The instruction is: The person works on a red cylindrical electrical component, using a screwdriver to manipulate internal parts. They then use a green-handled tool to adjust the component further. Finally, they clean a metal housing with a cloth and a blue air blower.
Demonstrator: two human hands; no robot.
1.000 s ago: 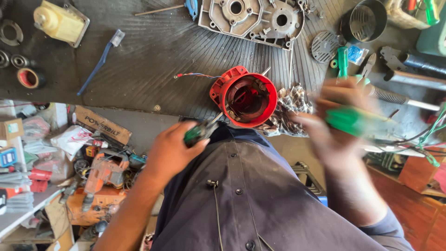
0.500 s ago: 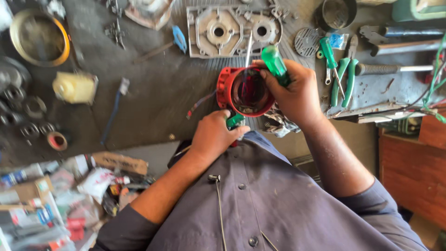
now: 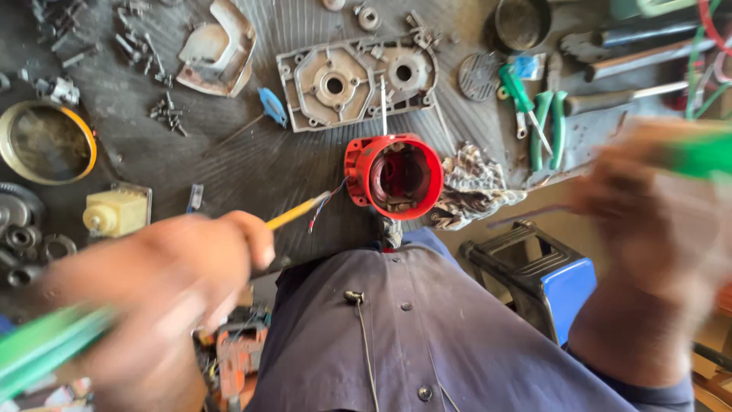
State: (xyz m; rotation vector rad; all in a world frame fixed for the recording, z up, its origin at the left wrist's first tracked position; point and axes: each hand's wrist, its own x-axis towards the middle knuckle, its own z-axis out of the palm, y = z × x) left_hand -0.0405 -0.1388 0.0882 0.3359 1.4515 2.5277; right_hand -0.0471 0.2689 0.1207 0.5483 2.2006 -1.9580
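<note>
Both hands have pulled off the red motor housing [image 3: 394,177], which now sits untouched mid-worktop [image 3: 252,164]. Left hand [image 3: 164,294] grips a yellow-shafted, green-handled screwdriver [image 3: 296,213]; blurred right hand [image 3: 656,206] clasps another green handle [image 3: 705,155]. Work on the housing looks paused.

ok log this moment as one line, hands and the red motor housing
left hand: grips green-handled tool, blurred | right hand: grips green-handled tool, blurred | red motor housing: on bench, untouched, between hands
</note>
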